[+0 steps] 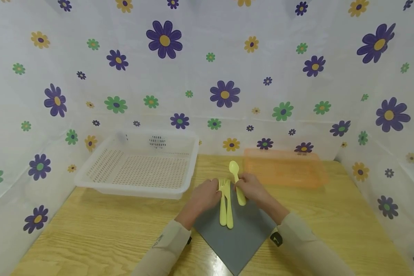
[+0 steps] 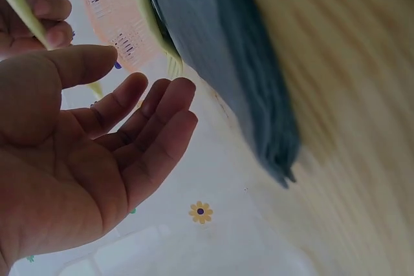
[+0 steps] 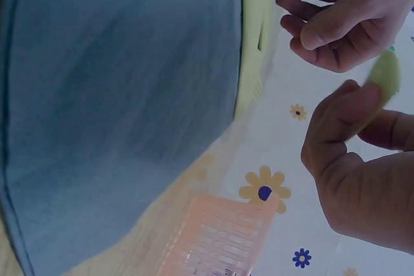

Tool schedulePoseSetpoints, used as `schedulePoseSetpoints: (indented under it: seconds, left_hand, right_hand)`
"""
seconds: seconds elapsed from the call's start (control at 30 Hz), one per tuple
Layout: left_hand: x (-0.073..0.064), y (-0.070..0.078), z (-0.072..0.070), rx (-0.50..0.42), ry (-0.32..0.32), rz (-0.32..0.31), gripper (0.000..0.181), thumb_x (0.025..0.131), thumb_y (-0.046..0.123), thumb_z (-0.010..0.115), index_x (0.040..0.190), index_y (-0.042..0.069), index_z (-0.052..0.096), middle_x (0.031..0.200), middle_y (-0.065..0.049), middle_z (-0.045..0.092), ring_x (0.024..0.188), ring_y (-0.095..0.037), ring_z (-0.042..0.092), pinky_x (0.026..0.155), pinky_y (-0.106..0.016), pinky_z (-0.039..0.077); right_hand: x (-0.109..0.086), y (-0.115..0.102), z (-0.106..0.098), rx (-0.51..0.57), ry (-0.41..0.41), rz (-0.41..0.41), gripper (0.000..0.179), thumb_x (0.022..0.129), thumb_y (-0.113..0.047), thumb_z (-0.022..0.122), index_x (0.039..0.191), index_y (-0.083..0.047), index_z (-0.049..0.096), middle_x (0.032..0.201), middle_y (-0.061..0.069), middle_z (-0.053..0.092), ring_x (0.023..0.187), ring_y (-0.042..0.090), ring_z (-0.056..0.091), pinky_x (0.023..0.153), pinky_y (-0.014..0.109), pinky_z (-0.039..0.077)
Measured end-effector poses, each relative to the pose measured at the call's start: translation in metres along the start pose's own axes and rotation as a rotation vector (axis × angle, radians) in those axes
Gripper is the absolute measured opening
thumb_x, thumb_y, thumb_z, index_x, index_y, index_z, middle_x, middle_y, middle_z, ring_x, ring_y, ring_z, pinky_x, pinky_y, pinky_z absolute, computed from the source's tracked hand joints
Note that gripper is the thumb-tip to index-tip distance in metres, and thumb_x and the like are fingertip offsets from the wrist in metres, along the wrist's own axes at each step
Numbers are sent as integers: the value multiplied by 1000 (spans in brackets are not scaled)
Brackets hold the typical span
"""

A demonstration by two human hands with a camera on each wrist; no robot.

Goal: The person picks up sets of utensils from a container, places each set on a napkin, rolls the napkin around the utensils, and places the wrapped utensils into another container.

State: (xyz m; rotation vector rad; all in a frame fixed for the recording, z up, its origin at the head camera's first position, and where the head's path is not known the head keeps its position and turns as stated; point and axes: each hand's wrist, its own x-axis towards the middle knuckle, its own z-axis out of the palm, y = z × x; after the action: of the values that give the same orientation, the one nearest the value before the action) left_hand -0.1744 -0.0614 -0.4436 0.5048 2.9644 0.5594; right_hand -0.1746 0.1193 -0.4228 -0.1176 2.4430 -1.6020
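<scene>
A folded grey-blue cloth napkin [image 1: 241, 241] lies on the table, one corner toward me. On it a pale yellow fork [image 1: 222, 211] and a matching knife [image 1: 229, 214] lie side by side. My right hand [image 1: 254, 188] pinches a yellow spoon [image 1: 233, 168] by its handle, bowl pointing away, over the right part of the napkin. Just left of the fork is my left hand [image 1: 204, 196]. In the left wrist view the left hand [image 2: 84, 153] has loosely bent fingers, with nothing between them.
At the back left stands a white perforated basket [image 1: 189, 168]. A shallow orange translucent basket [image 1: 319, 180] sits at the back right. The wooden table [image 1: 100, 234] is enclosed by a white flower-print sheet [image 1: 193, 69] at the back and sides.
</scene>
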Motion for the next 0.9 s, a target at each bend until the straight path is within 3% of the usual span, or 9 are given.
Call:
schedulePoseSetpoints:
  seconds: [0.1,0.2,0.4,0.53,0.73,0.9]
  left_hand:
    - [-3,-1,0,-11,-11,10,11,96,14,54,92,4,56,78,-8,53,64,-20,47,56,-36,41]
    - [-4,-1,-1,0,-23,15,15,98,12,51,85,5,55,74,-6,50,62,-19,44,54,-34,39]
    - [-4,-1,0,70,-77,-4,25,98,9,50,73,9,53,70,-4,50,60,-17,44,52,-32,39]
    - [-4,0,1,109,-120,-34,17,94,7,55,78,7,58,77,-6,52,64,-18,47,53,-33,43]
    - [-5,1,2,137,-149,-47,8,91,10,62,97,5,65,89,-10,55,75,-22,49,61,-39,48]
    - [-9,3,0,156,-150,-31,11,90,13,66,98,5,63,91,-10,53,79,-23,50,63,-39,48]
  right_hand:
    - [-1,5,2,-11,-32,5,31,92,-2,49,118,13,55,89,21,67,57,13,56,50,31,49]
    - [-1,12,3,-44,-38,-28,38,93,2,53,128,15,50,80,16,64,53,13,56,49,33,51]
    - [0,22,5,-168,-65,-86,35,91,6,56,122,20,49,59,2,44,40,12,49,42,30,48]
    - [1,23,5,-196,-104,-95,31,90,6,55,119,18,54,58,7,55,41,14,55,42,33,50]
    - [3,24,9,-218,-131,-69,4,89,6,58,88,6,54,55,3,50,40,12,56,42,31,52]
    - [1,25,11,-212,-163,-70,7,90,7,58,95,12,56,58,9,58,42,17,61,43,33,53]
